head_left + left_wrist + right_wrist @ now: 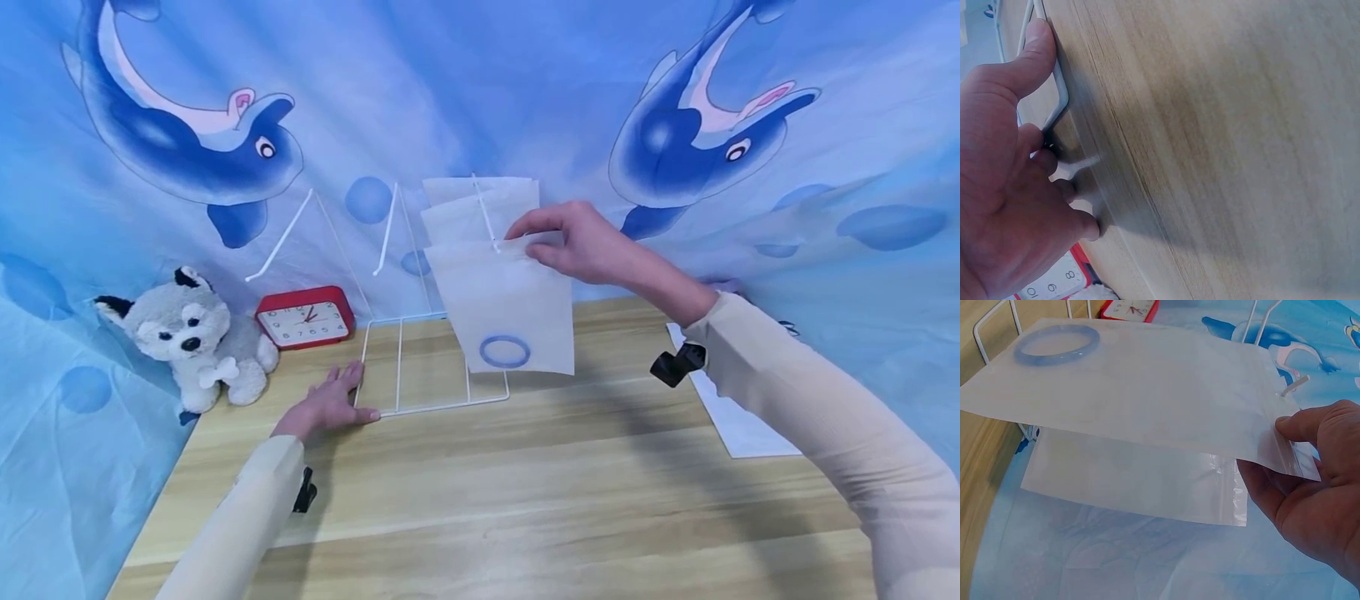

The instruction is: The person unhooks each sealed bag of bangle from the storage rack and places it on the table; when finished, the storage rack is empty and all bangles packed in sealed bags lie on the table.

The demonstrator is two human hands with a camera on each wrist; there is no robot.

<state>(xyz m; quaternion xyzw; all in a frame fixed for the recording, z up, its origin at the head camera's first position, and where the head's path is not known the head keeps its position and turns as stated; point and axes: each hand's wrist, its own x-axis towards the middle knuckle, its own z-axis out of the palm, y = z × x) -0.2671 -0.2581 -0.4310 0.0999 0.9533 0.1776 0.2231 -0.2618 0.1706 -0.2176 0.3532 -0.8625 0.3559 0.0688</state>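
My right hand [581, 242] pinches the top edge of a translucent zip bag [517, 292] between thumb and fingers. A blue ring [505, 352] shows at the bottom of this bag. The tip of a white hook [1297, 384] pokes out at the bag's top edge. More bags [457, 221] hang behind it on the same hook. At the front left corner of the white wire rack [442, 407], my left hand [326, 404] rests with spread fingers. Its thumb [1038, 53] lies along the front wire, the other fingers by the left side.
Two bare hooks [386, 229] rise from the rack's left part. A red clock [305, 319] and a plush dog [195, 342] sit at the back left of the wooden table [480, 508]. Under my right forearm lies a white sheet [738, 421]. A blue dolphin curtain [480, 83] hangs behind.
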